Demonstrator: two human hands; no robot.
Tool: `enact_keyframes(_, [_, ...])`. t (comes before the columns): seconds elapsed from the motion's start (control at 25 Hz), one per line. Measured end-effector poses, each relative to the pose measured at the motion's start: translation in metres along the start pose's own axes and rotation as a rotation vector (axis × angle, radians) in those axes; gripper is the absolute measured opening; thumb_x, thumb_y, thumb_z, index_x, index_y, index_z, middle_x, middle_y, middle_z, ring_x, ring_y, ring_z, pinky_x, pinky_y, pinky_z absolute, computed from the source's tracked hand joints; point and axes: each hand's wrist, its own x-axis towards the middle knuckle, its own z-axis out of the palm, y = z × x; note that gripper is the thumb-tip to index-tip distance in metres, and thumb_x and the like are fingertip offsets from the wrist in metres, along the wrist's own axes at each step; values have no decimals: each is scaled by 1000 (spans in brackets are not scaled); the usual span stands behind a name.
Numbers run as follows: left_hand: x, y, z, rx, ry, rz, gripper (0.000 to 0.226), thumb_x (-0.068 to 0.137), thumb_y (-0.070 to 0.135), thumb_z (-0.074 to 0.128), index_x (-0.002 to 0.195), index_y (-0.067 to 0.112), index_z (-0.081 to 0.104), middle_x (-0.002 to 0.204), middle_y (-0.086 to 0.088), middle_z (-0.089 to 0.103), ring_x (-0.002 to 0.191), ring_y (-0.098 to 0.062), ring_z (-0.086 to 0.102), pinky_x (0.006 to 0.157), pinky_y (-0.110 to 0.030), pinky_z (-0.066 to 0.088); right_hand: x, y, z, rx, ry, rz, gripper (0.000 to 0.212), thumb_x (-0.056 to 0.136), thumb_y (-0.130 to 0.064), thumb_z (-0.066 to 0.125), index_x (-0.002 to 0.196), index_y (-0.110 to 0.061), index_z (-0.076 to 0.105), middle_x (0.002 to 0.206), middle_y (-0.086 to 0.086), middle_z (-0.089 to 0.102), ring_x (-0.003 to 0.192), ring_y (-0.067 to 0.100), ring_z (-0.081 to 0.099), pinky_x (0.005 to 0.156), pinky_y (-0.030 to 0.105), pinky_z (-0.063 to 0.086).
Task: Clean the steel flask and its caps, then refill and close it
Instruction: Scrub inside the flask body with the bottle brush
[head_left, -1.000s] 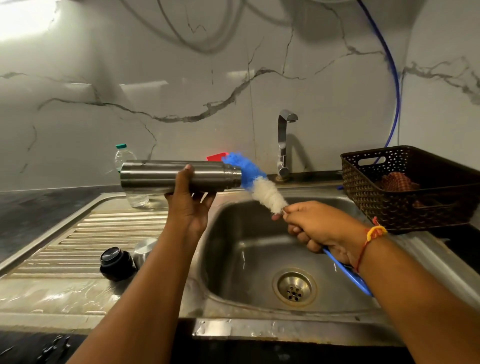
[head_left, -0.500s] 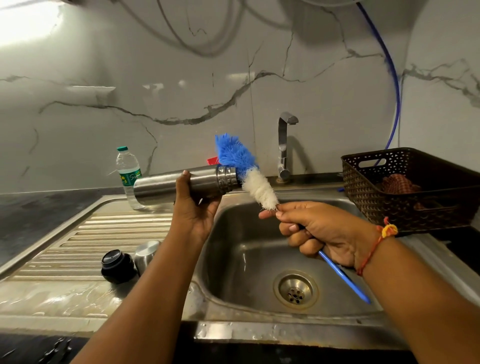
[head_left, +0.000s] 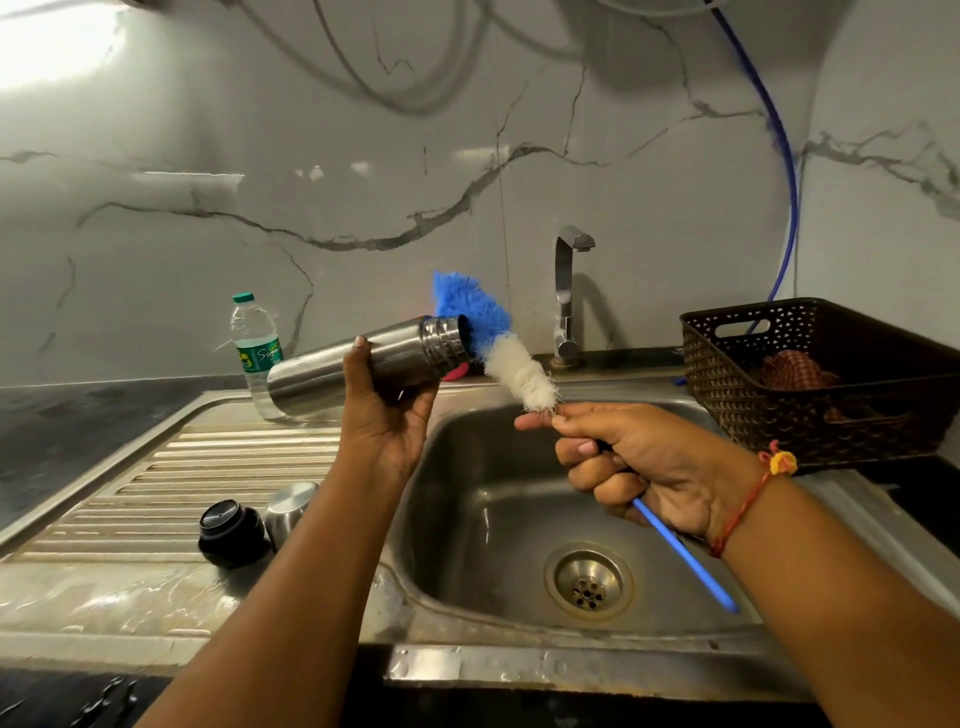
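My left hand (head_left: 387, 415) grips the steel flask (head_left: 358, 364) around its middle, held nearly sideways over the sink's left rim with its open mouth tilted up to the right. My right hand (head_left: 639, 457) holds a bottle brush (head_left: 498, 343) by its blue handle. The blue and white bristle head lies just outside the flask's mouth, its blue tip behind the rim. A black inner cap (head_left: 231, 530) and a steel outer cap (head_left: 288, 506) lie on the ribbed drainboard (head_left: 171, 483).
The steel sink basin (head_left: 519, 519) with its drain (head_left: 588, 581) sits below my hands. A tap (head_left: 567, 291) stands behind it. A plastic water bottle (head_left: 254, 348) stands at the back left. A brown basket (head_left: 815, 374) holding a cloth sits on the right.
The brush has come out of the flask, its blue tip now outside the mouth. The flask has tilted, mouth upward, and my right hand has drawn back a little.
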Motion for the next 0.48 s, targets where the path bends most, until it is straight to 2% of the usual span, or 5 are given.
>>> enact_keyframes(0.08, [2,6,0,-24,5,30,54,91,32,73,132,3,55,103,-21,77,94,-32,76,78,-44,63,-1,-1,-5,12,8,28,31,103,-18,44,126,-6,61,64,-3,37,49,2,23,34,11,19])
enact_keyframes(0.24, [9,13,-6,-68,33,69,59,90,31,75,136,2,53,121,-21,71,104,-34,74,85,-46,62,4,6,0,83,-72,110,33,101,-17,45,127,-5,61,65,-3,38,45,2,27,31,11,25])
enact_keyframes(0.32, [5,3,-8,-14,30,54,61,89,29,76,138,3,51,120,-21,72,106,-35,73,89,-46,61,7,8,5,202,-112,119,35,98,-16,47,129,-4,59,65,-4,36,43,2,28,31,11,24])
enact_keyframes(0.4, [1,-10,-8,77,15,47,71,83,27,80,142,5,47,124,-21,71,111,-36,71,94,-47,59,9,9,8,315,-127,108,42,92,-15,50,132,-4,56,63,-5,35,42,2,28,32,10,23])
enact_keyframes(0.48, [5,-11,-6,78,10,71,84,75,25,85,146,8,43,129,-21,68,114,-37,69,91,-47,60,7,8,7,398,-163,118,46,91,-14,50,135,-2,55,62,-5,35,40,3,30,32,10,25])
